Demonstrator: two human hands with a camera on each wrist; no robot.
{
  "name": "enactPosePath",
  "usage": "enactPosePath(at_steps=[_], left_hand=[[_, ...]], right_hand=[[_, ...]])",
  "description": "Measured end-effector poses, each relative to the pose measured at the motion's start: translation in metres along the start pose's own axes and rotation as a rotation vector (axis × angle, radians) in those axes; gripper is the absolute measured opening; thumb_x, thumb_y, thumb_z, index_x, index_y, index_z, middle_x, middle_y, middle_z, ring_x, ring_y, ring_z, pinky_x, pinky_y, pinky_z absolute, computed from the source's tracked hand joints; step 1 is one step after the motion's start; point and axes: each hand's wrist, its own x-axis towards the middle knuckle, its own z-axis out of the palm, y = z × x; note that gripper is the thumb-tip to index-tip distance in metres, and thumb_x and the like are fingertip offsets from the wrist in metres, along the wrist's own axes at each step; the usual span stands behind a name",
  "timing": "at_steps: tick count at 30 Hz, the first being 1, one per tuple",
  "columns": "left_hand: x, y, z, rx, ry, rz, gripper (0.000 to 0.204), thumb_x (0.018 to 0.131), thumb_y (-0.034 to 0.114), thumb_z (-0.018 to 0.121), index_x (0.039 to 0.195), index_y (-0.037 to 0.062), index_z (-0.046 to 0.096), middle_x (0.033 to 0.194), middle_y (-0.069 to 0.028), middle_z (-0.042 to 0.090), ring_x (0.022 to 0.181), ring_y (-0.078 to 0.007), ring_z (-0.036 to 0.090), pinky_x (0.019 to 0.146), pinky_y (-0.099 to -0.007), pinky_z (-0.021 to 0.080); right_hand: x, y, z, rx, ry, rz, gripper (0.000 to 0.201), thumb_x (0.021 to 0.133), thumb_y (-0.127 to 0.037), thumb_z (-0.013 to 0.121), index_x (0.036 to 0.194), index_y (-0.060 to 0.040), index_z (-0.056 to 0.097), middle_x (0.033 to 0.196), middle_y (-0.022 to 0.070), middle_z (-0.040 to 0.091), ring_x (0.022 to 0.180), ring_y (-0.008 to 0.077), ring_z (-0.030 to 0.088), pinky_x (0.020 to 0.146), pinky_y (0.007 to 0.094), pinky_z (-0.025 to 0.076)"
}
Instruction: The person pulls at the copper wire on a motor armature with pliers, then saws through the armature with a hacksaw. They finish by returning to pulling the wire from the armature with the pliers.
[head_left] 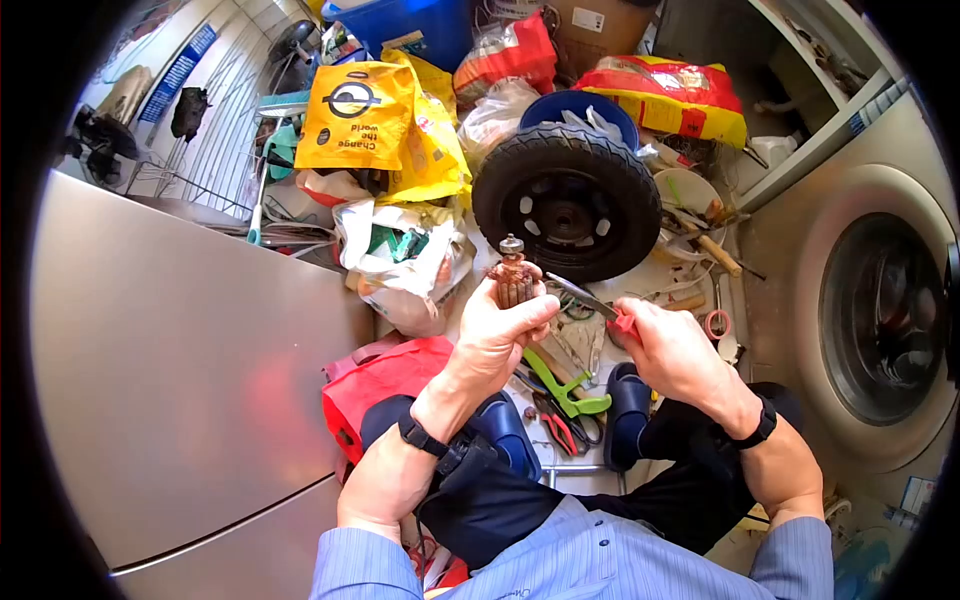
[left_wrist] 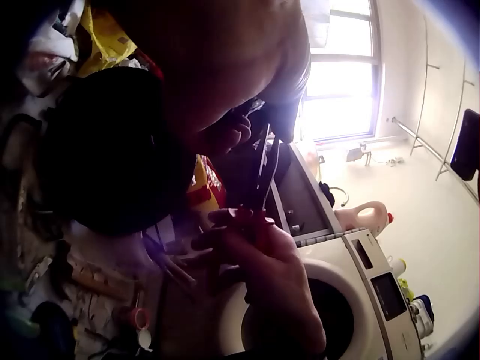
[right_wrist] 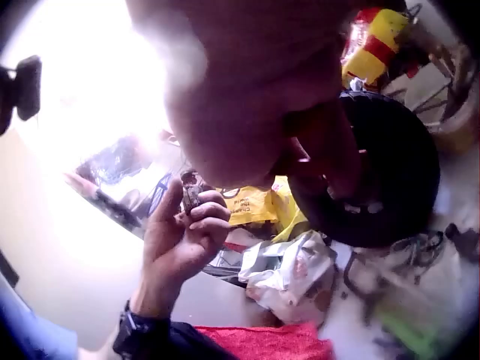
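Left grip (head_left: 495, 330): closed round a rusty ribbed part (head_left: 515, 285), centre of frame, silvery end up. Right grip (head_left: 678, 352): closed on the red handle of a metal tool (head_left: 588, 299), its tip near the part. Black-tyred wheel (head_left: 567, 205): upper centre.

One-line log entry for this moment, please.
left hand: grips brown ribbed part | right hand: grips red-handled tool | tool: points toward part
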Motion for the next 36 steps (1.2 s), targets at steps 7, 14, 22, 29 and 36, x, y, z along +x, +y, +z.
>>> enactPosePath(at_steps=[7,14,22,29,36], left_hand=[[0.018,-0.01,0.001,0.144,0.186,0.041,0.039,0.088,0.002,0.083,0.117,0.0061,0.057,0.093,-0.0018,0.064,0.072,-0.0112,0.059,0.061,-0.0275,0.048],[0.02,-0.007,0.008,0.073,0.1,-0.036,0.036,0.087,0.008,0.086,0.11,0.0075,0.059,0.089,0.0016,0.063,0.067,-0.0055,0.053,0.057,-0.0211,0.042],[0.014,-0.007,0.001,0.102,0.109,-0.065,0.036,0.087,0.013,0.088,0.109,0.0088,0.06,0.089,0.0037,0.062,0.066,-0.0036,0.05,0.054,-0.0206,0.038],[0.012,-0.007,-0.001,0.167,0.099,-0.103,0.032,0.09,0.015,0.085,0.11,0.0085,0.061,0.089,0.0049,0.063,0.067,-0.0029,0.05,0.054,-0.0198,0.038],[0.012,-0.011,-0.002,0.399,0.215,0.014,0.031,0.093,0.019,0.084,0.112,0.0037,0.066,0.098,0.0007,0.072,0.084,-0.0064,0.063,0.078,-0.0237,0.052]], right_hand=[[0.028,0.011,0.004,-0.437,0.564,-0.284,0.044,0.08,-0.002,0.068,0.123,0.004,0.06,0.097,0.0129,0.062,0.088,0.0302,0.064,0.074,0.0378,0.057],[0.036,0.014,0.005,-0.553,0.644,-0.273,0.043,0.084,-0.008,0.067,0.124,0.0044,0.062,0.103,0.0129,0.062,0.096,0.0292,0.063,0.078,0.0379,0.055],[0.039,0.015,0.009,-0.584,0.711,-0.266,0.043,0.084,-0.009,0.066,0.125,0.0042,0.062,0.105,0.0131,0.062,0.097,0.0294,0.062,0.078,0.0385,0.054],[0.044,0.011,0.014,-0.655,0.729,-0.262,0.036,0.087,-0.012,0.065,0.119,0.0025,0.063,0.1,0.0113,0.061,0.093,0.0277,0.062,0.075,0.0383,0.052],[0.047,0.012,0.016,-0.767,0.69,-0.256,0.025,0.088,-0.015,0.066,0.11,-0.0023,0.064,0.089,0.0066,0.058,0.083,0.0232,0.058,0.069,0.0386,0.041]])
